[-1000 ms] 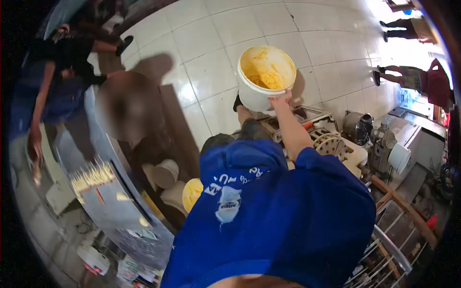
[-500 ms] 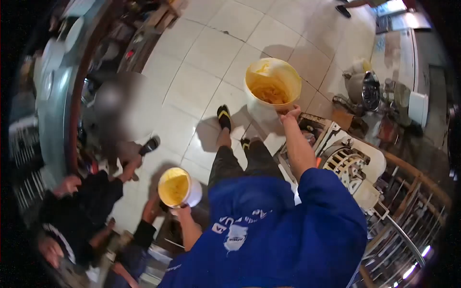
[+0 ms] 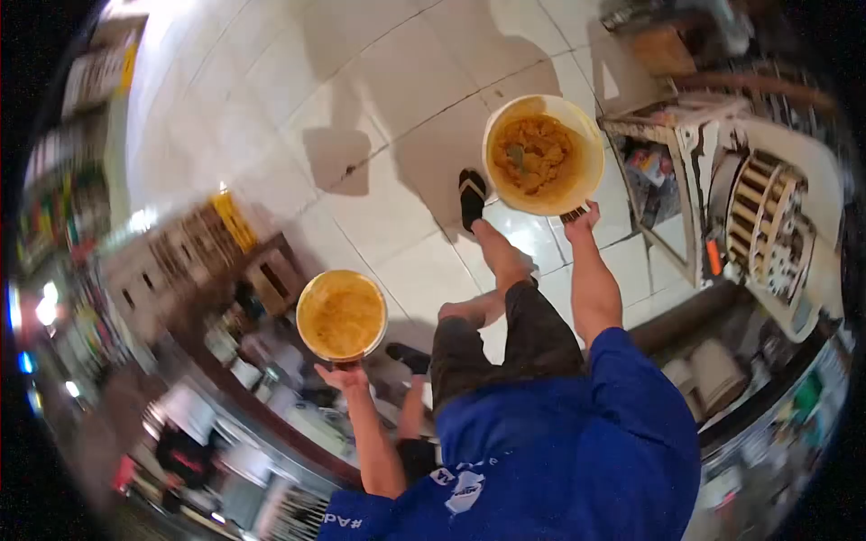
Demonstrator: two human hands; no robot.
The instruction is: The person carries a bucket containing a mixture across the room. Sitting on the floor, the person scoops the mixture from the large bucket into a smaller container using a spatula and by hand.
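My right hand grips the near edge of a large whitish bucket. A lumpy orange-brown paste lies in it, with a small greyish patch on top. My left hand holds a smaller white bucket at its near side, the thumb sticking out to the left. Inside this one is a yellow-orange paste. Both buckets are off the floor, mouths facing up, held out in front of my body. The undersides of both are hidden.
Pale floor tiles run ahead. A white-framed machine with a slatted drum stands at right. Blurred counters and a cabinet with a yellow edge are at left. Behind my left arm shows part of another person's leg.
My view has turned and moved across the room; one foot now steps forward. Both buckets travel with my hands. The drum machine appears higher and farther right.
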